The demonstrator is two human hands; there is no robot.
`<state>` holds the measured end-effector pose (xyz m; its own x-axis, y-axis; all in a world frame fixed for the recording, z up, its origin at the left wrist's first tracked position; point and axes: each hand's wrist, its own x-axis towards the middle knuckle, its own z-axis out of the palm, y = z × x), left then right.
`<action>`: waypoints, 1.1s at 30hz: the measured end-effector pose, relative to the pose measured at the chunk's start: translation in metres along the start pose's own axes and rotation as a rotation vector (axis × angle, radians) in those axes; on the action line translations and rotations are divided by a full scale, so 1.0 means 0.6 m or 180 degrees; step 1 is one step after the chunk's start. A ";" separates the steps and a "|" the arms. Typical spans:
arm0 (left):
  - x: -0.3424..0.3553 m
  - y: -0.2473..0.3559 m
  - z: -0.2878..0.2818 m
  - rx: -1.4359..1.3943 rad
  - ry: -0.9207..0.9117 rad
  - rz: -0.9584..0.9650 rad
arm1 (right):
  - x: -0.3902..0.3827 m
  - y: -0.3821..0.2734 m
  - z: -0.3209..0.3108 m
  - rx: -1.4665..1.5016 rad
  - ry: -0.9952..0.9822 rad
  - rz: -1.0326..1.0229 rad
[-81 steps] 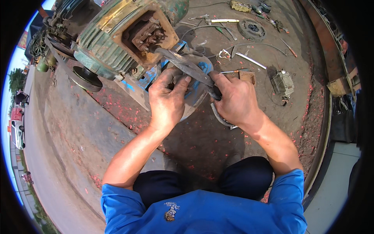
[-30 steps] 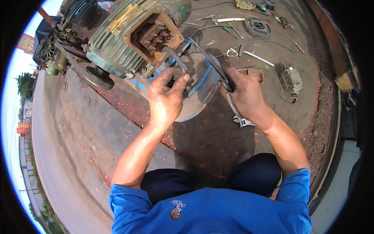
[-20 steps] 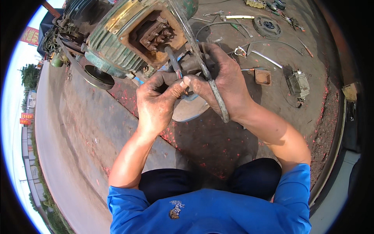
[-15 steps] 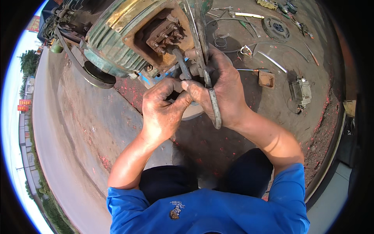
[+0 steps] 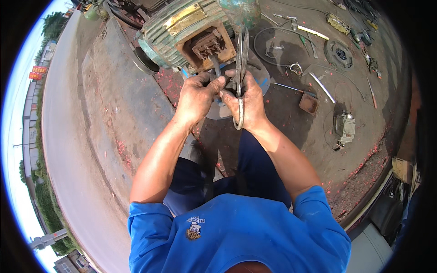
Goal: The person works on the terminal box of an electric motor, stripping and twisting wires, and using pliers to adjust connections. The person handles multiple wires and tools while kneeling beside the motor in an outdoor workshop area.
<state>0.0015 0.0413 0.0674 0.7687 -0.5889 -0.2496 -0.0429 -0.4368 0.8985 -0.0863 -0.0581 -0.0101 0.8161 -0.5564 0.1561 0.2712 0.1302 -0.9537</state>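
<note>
A ribbed green electric motor (image 5: 166,48) lies ahead of me, its rusty square terminal box (image 5: 186,47) uncovered with several terminal studs inside. From the box a thick grey cable (image 5: 216,67) comes down toward my hands. My left hand (image 5: 193,100) is closed, thumb against the fingers, around the lower cable. In my right hand (image 5: 252,104) is a pair of long-bladed scissors (image 5: 240,61), blades pointing up past the box and the looped handle hanging below the palm. My two thumbs are close together. The cable's end is hidden by my fingers.
To the right on the ground lie a ring-shaped metal part (image 5: 339,53), wrenches (image 5: 286,18), a white strip (image 5: 322,87), a screwdriver (image 5: 287,87), a rusty square box (image 5: 309,103) and a grey-green instrument (image 5: 345,127). A road (image 5: 68,136) runs along the left.
My view has pulled back, so the motor and hands look smaller. Both hands stay at the cable below the terminal box, and the scissors remain in the right. My legs have shifted in view.
</note>
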 end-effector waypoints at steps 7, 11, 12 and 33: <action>0.019 -0.023 -0.018 -0.0959 -0.0484 -0.0040 | 0.037 -0.026 -0.033 0.0751 -0.0506 0.0558; 0.024 -0.024 -0.015 -0.1362 -0.0542 -0.0094 | 0.048 -0.057 -0.037 0.1426 -0.0680 0.0830; 0.026 -0.028 -0.012 -0.1543 -0.0567 -0.0107 | 0.054 -0.057 -0.047 0.1331 -0.0710 0.0909; 0.001 -0.053 0.020 0.2173 0.1179 0.2282 | 0.055 -0.118 -0.033 0.1028 -0.0161 0.1162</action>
<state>-0.0045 0.0468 0.0347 0.5633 -0.6666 0.4882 -0.8254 -0.4266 0.3698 -0.0888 -0.1018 0.0574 0.9090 -0.3875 -0.1536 0.1007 0.5616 -0.8213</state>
